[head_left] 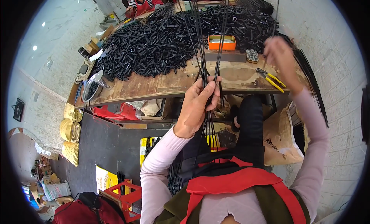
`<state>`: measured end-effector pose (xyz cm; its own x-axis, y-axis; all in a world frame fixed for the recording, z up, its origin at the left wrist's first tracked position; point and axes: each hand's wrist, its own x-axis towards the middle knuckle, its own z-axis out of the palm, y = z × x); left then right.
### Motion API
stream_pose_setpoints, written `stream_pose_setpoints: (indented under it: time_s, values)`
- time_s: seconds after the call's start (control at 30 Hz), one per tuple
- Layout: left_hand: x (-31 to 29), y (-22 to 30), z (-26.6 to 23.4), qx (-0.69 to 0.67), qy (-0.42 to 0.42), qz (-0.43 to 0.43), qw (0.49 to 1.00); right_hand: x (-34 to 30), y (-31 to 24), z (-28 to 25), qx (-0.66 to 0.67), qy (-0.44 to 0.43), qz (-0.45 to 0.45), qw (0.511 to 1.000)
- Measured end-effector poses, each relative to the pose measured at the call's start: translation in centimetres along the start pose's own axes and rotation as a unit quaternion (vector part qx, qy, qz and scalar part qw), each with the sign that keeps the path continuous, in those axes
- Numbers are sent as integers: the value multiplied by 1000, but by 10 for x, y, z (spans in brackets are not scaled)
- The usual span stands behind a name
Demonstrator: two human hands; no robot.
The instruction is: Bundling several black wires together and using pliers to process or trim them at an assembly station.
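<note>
My left hand (194, 106) is closed around a bundle of long thin black rods (201, 50) in front of my chest. They stand nearly upright, fanning apart above my fingers and reaching down toward my lap. Off to the right, my right hand (280, 56) is raised over the table's edge and smeared by motion. A single thin black rod (276, 20) runs up from its fingers. Nearest below that hand lie pliers with yellow handles (274, 80) and a small tin of tiny metal pieces (252, 55).
A large heap of short black tubes (154, 43) covers much of the wooden table (169, 83). An orange box (222, 46) stands before it. More black rods (310, 77) lean along the right side. Across the table sits another person (142, 3). A red crate (122, 195) is on the floor.
</note>
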<state>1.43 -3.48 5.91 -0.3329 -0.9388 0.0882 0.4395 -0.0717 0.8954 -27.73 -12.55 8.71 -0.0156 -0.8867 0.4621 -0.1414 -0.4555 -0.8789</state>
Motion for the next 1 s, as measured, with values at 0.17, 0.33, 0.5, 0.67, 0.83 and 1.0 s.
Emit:
stream_pose_setpoints:
  time_s: [0.17, 0.33, 0.5, 0.67, 0.83, 1.0]
  values:
    - [10, 2, 7, -30, 3, -25, 999, -65, 52, 29, -105, -268, 123, 950]
    - [14, -4, 5, -39, 2, -31, 999, -30, 33, 37, -198, -290, 49, 935]
    - [13, -14, 8, -21, -32, -24, 999, 11, -41, 75, 4, -112, 8, 994]
    - [10, -6, 11, -16, -33, 8, 999, 19, -39, 78, 116, -67, 48, 990]
    - [14, -4, 6, -37, -92, -15, 995, 35, -25, 81, 247, -248, 207, 914]
    - [-4, -4, 7, -32, -92, -55, 994, 58, -21, 85, 226, -213, 138, 941]
